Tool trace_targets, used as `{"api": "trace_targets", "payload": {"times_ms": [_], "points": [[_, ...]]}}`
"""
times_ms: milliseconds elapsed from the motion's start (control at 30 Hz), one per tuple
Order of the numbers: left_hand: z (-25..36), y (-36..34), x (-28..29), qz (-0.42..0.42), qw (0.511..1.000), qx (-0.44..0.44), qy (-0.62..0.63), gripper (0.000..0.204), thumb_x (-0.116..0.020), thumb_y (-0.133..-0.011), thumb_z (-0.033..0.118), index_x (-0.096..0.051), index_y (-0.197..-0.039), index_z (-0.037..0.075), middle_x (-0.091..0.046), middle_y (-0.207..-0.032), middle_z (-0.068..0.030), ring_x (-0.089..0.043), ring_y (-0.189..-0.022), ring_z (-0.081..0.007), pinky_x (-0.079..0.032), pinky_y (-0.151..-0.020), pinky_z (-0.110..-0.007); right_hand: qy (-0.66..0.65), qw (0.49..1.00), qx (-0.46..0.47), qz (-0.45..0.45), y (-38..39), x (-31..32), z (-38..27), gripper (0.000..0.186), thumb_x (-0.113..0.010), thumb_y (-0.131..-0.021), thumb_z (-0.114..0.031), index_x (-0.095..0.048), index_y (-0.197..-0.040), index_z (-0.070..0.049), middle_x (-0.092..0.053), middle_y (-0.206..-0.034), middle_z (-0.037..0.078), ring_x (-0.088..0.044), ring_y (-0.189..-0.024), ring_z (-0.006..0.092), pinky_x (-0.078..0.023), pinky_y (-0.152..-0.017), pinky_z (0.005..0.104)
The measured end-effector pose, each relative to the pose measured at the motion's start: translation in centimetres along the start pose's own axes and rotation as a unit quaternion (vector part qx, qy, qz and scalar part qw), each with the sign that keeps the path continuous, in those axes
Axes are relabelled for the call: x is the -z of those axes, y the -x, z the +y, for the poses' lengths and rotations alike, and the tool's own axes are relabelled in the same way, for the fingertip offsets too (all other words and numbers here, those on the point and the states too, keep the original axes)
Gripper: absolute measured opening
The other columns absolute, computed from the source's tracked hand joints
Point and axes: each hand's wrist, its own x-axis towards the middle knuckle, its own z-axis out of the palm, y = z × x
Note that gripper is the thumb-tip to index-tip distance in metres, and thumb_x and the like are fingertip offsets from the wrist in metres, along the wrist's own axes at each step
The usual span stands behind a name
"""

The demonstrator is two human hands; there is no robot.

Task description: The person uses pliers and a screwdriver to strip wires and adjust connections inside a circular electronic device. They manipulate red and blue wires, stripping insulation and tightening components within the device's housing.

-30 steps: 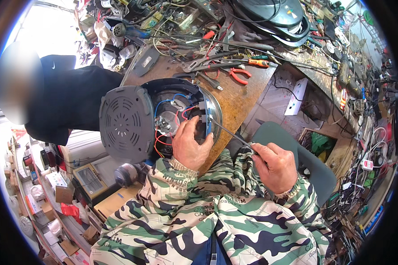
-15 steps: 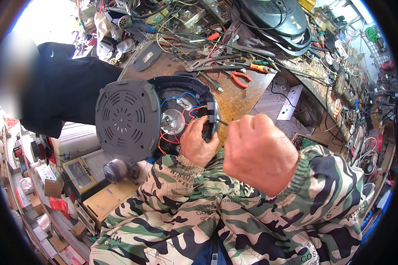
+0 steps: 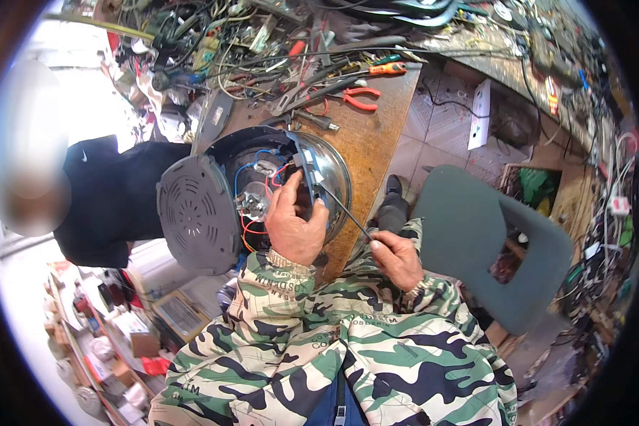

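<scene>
An opened round appliance [image 3: 224, 153], resembling an electric cooker, lies tipped at the table's edge with its inside facing me. Red and blue wires run around a metal centre [image 3: 254, 202] inside it. Its grey vented base cover [image 3: 199, 221] hangs open on the left. My left hand [image 3: 295, 226] reaches into the right side and grips the housing wall between thumb and fingers. In my right hand [image 3: 397, 260] is a long thin screwdriver [image 3: 348, 214], its tip against the outer side of that wall; its handle is hidden in my fingers.
Red-handled pliers [image 3: 361, 98], an orange-handled tool [image 3: 388, 69] and a power plug [image 3: 322, 121] lie on the wooden table [image 3: 383, 142]. Tangled cables and parts heap beyond. A green-grey chair [image 3: 461, 220] stands to the right. Another person in a dark top [image 3: 145, 184] is at the left.
My right hand has moved lower and back from the appliance, so the screwdriver's shaft now shows. The appliance has tilted, exposing a shiny rounded metal surface. The view has shifted, bringing the chair into sight.
</scene>
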Motion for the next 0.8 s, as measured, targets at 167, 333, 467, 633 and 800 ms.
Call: {"api": "trace_targets", "payload": {"times_ms": [167,333,467,633,800], "points": [[-0.8,-0.5,-0.2,-0.022,0.997,-0.016,0.069,0.057,-0.071,-0.088,-0.001,-0.056,-0.143,-0.005,-0.071,-0.12,-0.0156,-0.073,-0.097,-0.0181,-0.061,-0.076,-0.029,-0.001,0.996,0.085,0.026,-0.3,-1.7,3.9,0.031,-0.064,-0.106,-0.018,-0.068,-0.125,0.007,-0.065,-0.089,0.001,-0.058,-0.08,0.0086,-0.049,-0.07,0.0266],[-0.1,-0.8,-0.5,-0.042,0.994,-0.025,0.102,0.056,-0.068,-0.091,-0.003,-0.052,-0.145,-0.008,-0.072,-0.122,-0.0169,-0.073,-0.104,-0.0186,-0.061,-0.085,-0.029,-0.01,0.991,0.128,0.042,-1.2,-3.2,5.1,0.031,-0.063,-0.107,-0.017,-0.069,-0.124,0.007,-0.073,-0.105,0.009,-0.066,-0.097,0.0144,-0.053,-0.084,0.0293],[0.2,-0.6,-0.3,-0.047,0.994,-0.008,0.095,0.058,-0.067,-0.092,-0.003,-0.051,-0.147,-0.008,-0.071,-0.124,-0.017,-0.072,-0.106,-0.0185,-0.06,-0.089,-0.03,-0.13,0.986,0.101,-0.024,-1.3,-4.8,6.1,0.034,-0.056,-0.112,-0.027,-0.068,-0.126,0.001,-0.054,-0.073,-0.004,-0.045,-0.059,0.0045,-0.036,-0.051,0.0232],[-0.3,-0.9,-0.3,-0.049,0.995,-0.035,0.081,0.056,-0.067,-0.091,-0.002,-0.054,-0.145,-0.007,-0.071,-0.122,-0.0143,-0.072,-0.103,-0.0171,-0.059,-0.089,-0.03,-0.166,0.984,0.058,-0.04,-0.7,-5.0,5.1,0.034,-0.055,-0.112,-0.028,-0.069,-0.123,0.001,-0.054,-0.072,-0.001,-0.044,-0.055,0.0062,-0.035,-0.048,0.0242],[-1.7,-1.2,-0.7,-0.04,0.996,-0.059,0.062,0.055,-0.07,-0.088,0.002,-0.059,-0.141,-0.006,-0.072,-0.118,-0.0124,-0.072,-0.097,-0.0152,-0.059,-0.085,-0.03,-0.38,0.914,-0.045,-0.136,-0.6,-5.7,4.8,0.031,-0.054,-0.112,-0.026,-0.069,-0.117,0.001,-0.061,-0.076,0.005,-0.048,-0.052,0.0082,-0.035,-0.044,0.0255]]}}
